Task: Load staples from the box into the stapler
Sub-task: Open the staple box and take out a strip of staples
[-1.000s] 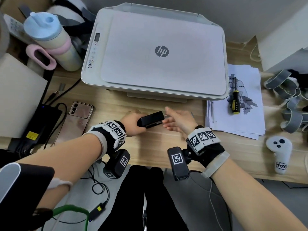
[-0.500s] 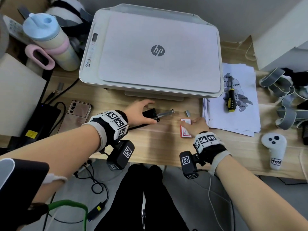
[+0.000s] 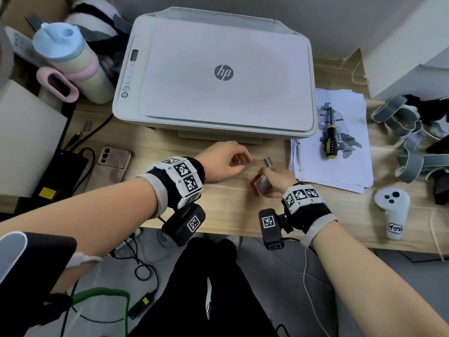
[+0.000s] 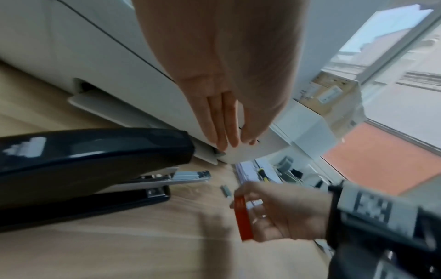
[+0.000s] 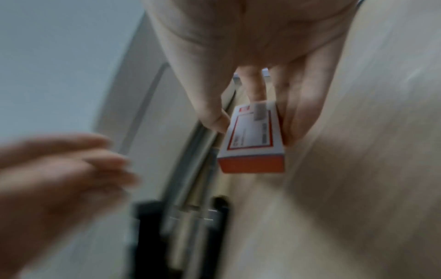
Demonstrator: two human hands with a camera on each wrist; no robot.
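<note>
The right hand [image 3: 277, 178] pinches the closed box [image 5: 253, 139] at frame centre; its contents are hidden. The left hand [image 4: 222, 75], fingers straight, holds nothing. The stapler [image 4: 90, 169] lies open on the surface [image 4: 119, 254].

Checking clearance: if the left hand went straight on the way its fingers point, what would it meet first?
Probably the loose staple strip, just beyond the left hand; the hand's height is unclear, so it might pass over.

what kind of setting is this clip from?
Most likely a home or small office desk. A white HP printer sits on the light wooden desk, with a stack of printed papers beside it and a black stapler opened for loading.
</note>
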